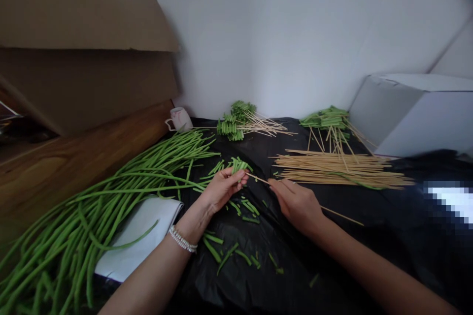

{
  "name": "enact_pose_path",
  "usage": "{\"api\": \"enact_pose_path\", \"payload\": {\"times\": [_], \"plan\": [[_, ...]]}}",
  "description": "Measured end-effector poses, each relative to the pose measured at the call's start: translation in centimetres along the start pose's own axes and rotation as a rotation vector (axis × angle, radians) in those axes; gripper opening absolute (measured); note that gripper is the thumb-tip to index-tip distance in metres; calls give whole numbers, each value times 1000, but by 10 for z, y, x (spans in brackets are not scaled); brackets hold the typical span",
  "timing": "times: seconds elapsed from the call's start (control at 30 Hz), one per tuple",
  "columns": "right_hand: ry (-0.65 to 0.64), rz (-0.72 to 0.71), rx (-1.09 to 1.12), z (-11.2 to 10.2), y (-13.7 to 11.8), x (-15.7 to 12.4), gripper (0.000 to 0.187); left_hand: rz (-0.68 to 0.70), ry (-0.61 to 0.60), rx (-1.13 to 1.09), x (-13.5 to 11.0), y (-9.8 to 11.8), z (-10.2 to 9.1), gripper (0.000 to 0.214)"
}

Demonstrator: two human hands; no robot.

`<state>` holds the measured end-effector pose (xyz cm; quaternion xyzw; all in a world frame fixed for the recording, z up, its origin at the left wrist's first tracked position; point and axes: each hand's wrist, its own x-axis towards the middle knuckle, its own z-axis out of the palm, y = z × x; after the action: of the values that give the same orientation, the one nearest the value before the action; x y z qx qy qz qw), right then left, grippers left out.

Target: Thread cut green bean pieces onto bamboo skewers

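My left hand [226, 186] is closed around a small bundle of cut green bean pieces [239, 164]. A thin wooden skewer [258, 178] runs from that bundle to my right hand [295, 202], which grips it with the fingers curled; its far end sticks out past the hand to the lower right. Below my hands, loose cut bean pieces [250, 206] are scattered on black plastic sheeting [258, 280]. To the left lies a large heap of long green beans [121, 197], partly over a folded white sheet [136, 236].
Bare skewers [343, 170] lie in a pile at right. Bean-loaded skewers [231, 125] are stacked at the back centre, with another stack [327, 118] at back right. A white mug [181, 119], a cardboard box [84, 49] and a white box [410, 113] stand around the edges.
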<state>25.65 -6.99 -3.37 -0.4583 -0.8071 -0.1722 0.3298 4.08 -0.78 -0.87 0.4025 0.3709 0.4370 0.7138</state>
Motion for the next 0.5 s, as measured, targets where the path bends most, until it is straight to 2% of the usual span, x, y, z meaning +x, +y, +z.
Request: {"api": "enact_pose_path", "payload": {"times": [0.17, 0.37, 0.5], "plan": [[-2, 2, 30, -3, -1, -1, 25, 16, 51, -89, 1, 0, -3, 22], [-77, 23, 26, -5, -8, -1, 27, -40, 5, 1, -3, -11, 7, 24], [-71, 62, 35, -6, -5, -1, 28, -27, -13, 21, -4, -5, 6, 38]]}}
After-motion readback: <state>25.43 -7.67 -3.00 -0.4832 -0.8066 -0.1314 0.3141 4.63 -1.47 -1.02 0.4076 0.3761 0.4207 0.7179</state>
